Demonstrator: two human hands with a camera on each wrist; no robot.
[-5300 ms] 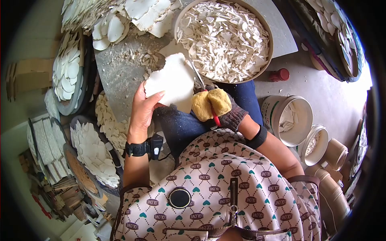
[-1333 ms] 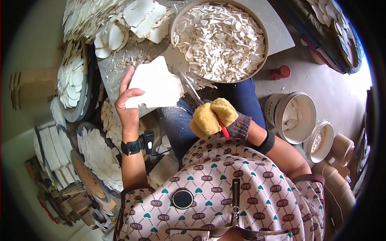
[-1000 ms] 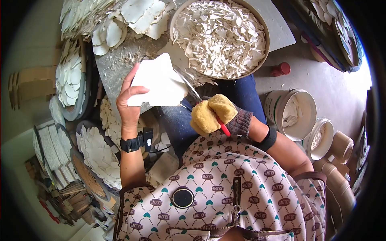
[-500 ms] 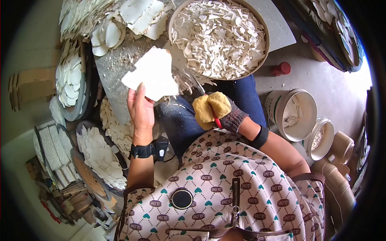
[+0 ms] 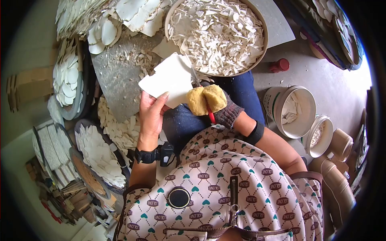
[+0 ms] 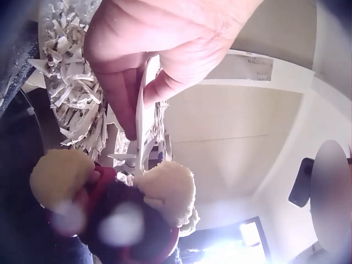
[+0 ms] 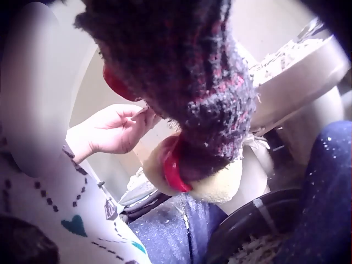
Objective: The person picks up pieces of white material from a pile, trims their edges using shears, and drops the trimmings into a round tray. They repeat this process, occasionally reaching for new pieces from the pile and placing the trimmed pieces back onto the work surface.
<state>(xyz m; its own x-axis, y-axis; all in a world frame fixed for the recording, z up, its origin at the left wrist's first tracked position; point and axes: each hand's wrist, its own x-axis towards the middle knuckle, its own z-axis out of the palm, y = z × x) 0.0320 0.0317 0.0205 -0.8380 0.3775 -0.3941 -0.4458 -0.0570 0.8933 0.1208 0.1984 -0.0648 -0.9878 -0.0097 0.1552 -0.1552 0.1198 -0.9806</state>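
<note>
A flat white sheet with uneven edges (image 5: 171,78) is pinched at its lower left between the thumb and fingers of my bare left hand (image 5: 152,114); the left wrist view shows the sheet edge-on (image 6: 144,118) under the hand (image 6: 165,49). My gloved right hand (image 5: 227,110) grips red-handled scissors (image 5: 211,116) padded with yellow foam (image 5: 205,99). The blades run up along the sheet's right edge. In the right wrist view the knitted glove (image 7: 181,82) is curled round the red handle (image 7: 173,170), with foam on both sides.
A round tray (image 5: 266,40) heaped with white scraps stands on the metal table (image 5: 116,80). Stacked white sheets (image 5: 138,14) lie at the back left. To the right are a red object (image 5: 280,65) and two white buckets (image 5: 275,106) (image 5: 311,140) holding pieces.
Over the last second the left hand has turned the sheet and moved right, bringing it closer to the right hand. The scissors have shifted slightly left and up.
</note>
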